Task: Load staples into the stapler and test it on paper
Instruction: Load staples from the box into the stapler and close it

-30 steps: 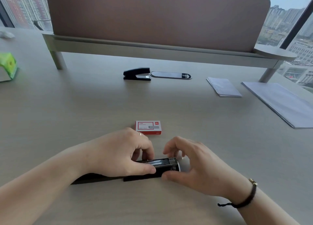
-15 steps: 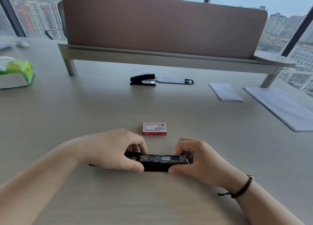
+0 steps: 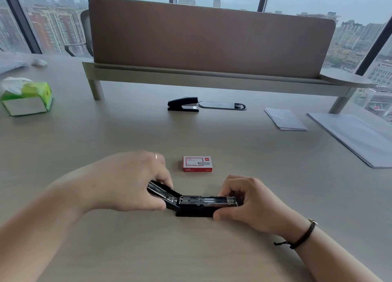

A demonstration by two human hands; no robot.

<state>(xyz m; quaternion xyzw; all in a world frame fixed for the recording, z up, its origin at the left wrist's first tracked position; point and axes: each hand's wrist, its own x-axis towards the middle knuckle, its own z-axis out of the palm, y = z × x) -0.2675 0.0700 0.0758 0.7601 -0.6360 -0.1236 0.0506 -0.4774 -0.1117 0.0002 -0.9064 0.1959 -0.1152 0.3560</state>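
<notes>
While both hands grip it, black stapler point(image 3: 197, 203) hinged open, on desk point(image 3: 127, 137)

Arms: both bare from the frame's lower edge to the wrists; no sleeve in view.
Left hand point(image 3: 125, 182): bare, no glove.
Ring point(image 3: 156, 156): thin pale metallic band on one finger of the left hand, catching light; which finger cannot be told.
Left wrist: nothing worn where visible.
Right hand point(image 3: 252, 203): bare, no ring on the visible fingers.
Bracelet point(image 3: 305, 235): dark braided cord round the right wrist, narrow, close-fitting.
Bracelet detail: small gold-coloured bead or clasp at the upper edge; short loose cord end with a knot trailing from the lower side.
Nails: short, unpainted as far as can be told.
</notes>
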